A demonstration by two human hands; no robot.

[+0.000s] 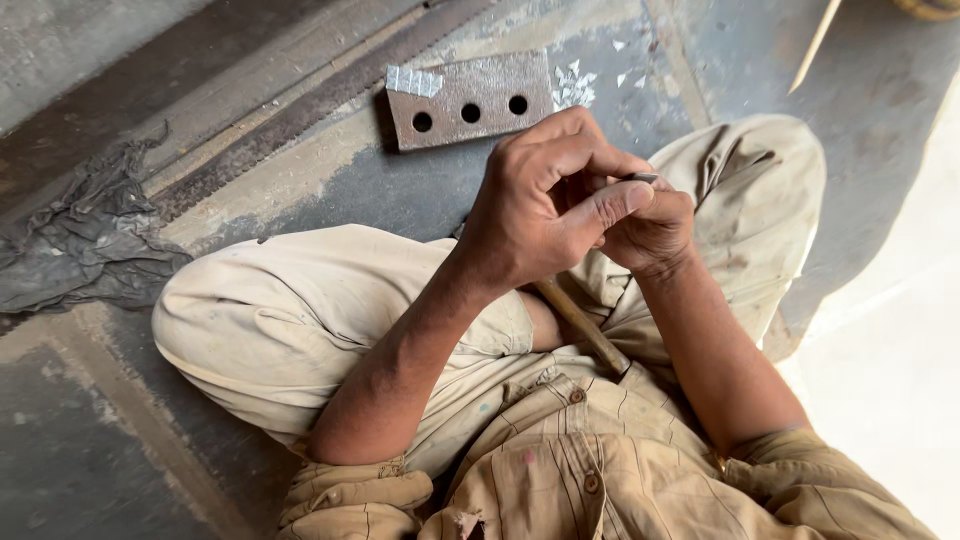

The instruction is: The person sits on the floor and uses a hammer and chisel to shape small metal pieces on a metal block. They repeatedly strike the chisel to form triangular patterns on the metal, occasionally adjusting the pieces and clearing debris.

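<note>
1. Wooden handle (pixel 582 326): lies across the person's lap, just below both hands; long axis diagonal, lower end pointing to the shirt at lower right, upper end hidden behind the left hand.
2. Left hand (pixel 545 205): fingers curled together, thumb pressed toward the right hand; what it grips cannot be told.
3. Right hand (pixel 650 225): closed in a fist, touching the left hand; a small dark metal piece (pixel 640 178) shows at its top, lying roughly level.
4. Grey rag (pixel 85 240): crumpled on the floor, far left.
5. Metal plate (pixel 470 98): rectangular, rusty brown, three round holes in a row, pale patch at its left corner; flat on the floor beyond the hands.
</note>
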